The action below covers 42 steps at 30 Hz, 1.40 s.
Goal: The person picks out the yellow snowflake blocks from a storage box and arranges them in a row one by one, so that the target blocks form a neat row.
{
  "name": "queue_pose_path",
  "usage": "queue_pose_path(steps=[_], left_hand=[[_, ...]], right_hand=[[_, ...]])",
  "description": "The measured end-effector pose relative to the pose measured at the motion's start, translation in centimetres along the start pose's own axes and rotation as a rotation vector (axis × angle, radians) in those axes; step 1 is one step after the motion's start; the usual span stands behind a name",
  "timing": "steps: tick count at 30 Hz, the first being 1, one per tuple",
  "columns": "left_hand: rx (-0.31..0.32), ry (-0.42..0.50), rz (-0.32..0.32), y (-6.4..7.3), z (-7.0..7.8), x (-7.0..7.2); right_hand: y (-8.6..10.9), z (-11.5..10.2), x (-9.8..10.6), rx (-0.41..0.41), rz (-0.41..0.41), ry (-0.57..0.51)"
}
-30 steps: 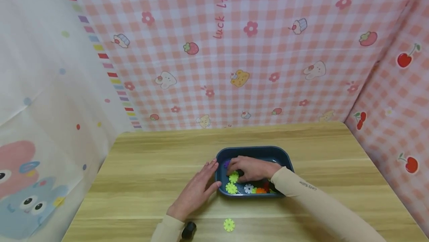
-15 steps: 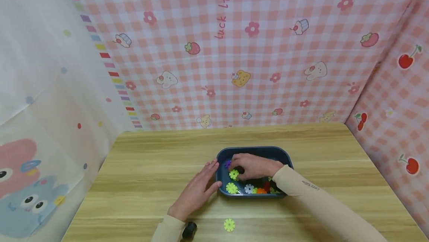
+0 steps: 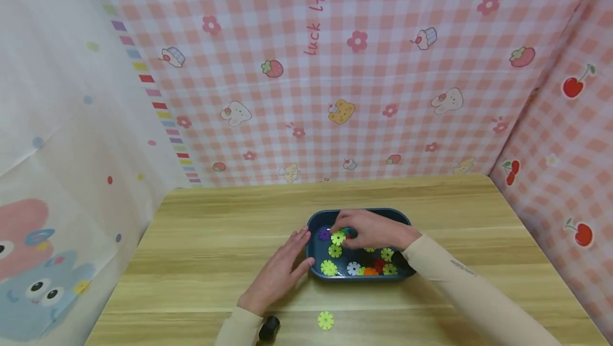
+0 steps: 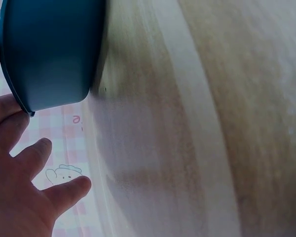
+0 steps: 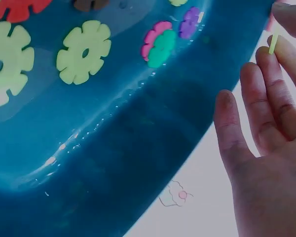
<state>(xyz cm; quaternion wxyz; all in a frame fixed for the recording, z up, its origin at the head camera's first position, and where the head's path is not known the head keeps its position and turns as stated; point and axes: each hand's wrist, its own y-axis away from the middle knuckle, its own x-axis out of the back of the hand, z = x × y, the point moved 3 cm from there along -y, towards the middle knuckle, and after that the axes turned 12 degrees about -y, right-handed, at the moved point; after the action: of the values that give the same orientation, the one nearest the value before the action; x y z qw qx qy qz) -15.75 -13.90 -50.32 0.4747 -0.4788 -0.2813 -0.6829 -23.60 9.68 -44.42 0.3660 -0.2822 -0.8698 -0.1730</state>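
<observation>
A dark blue plastic basin (image 3: 356,278) holds several flower-shaped snowflake discs, with a purple disc (image 3: 324,234) at its left. My right hand (image 3: 375,229), over the basin, pinches a yellow-green snowflake disc (image 3: 338,237) between thumb and fingers. Seen from the right wrist, that disc (image 5: 273,43) is edge-on at the fingertips. Below lie pink and green discs (image 5: 161,47) overlapping each other. My left hand (image 3: 280,269) rests against the basin's left end, its fingers extended; the left wrist view has the fingers touching the basin's rim (image 4: 29,112).
One yellow-green disc (image 3: 325,320) lies on the wooden table (image 3: 215,239) in front of the basin. White (image 3: 353,268), orange (image 3: 371,271) and other yellow-green discs lie along the basin's near side. A pink checked cloth (image 3: 311,85) hangs behind the table.
My right hand has risen off the basin's floor and shifted slightly back with a yellow-green disc between its fingers, uncovering more discs. My left hand has stayed at the basin's end.
</observation>
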Motion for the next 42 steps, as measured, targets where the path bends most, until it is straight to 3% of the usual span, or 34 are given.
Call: queue_pose_path(steps=[22,42], left_hand=[[-0.007,-0.02,0.004,-0.1,0.0,0.1],[-0.002,-0.01,0.011,0.0,0.3,0.3]], right_hand=[[4.0,-2.1,-0.4,0.153,0.162,-0.068],[6.9,-3.8,-2.7,0.207,0.261,-0.1]])
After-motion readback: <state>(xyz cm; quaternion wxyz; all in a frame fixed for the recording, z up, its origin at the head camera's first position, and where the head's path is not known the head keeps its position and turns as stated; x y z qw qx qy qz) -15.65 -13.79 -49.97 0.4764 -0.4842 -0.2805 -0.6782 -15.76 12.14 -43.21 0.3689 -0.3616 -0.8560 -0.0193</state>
